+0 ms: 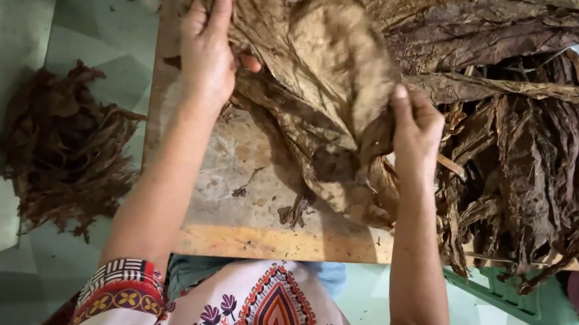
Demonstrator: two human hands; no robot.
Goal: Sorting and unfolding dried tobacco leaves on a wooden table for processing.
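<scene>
Dried leaf (332,64) between both grips

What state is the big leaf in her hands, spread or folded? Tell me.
Spread. The large tan dried leaf is held open between the left hand and right hand over the wooden board, its broad face showing.

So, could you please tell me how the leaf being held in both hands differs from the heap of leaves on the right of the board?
The held leaf is light tan; the heap is dark brown. The held leaf is a single one, spread broad and flat between the left hand and right hand; the heap is many leaves, crumpled into narrow, twisted strips, and no hand touches it. Both look dried and wrinkled, and both are over the wooden board.
</scene>
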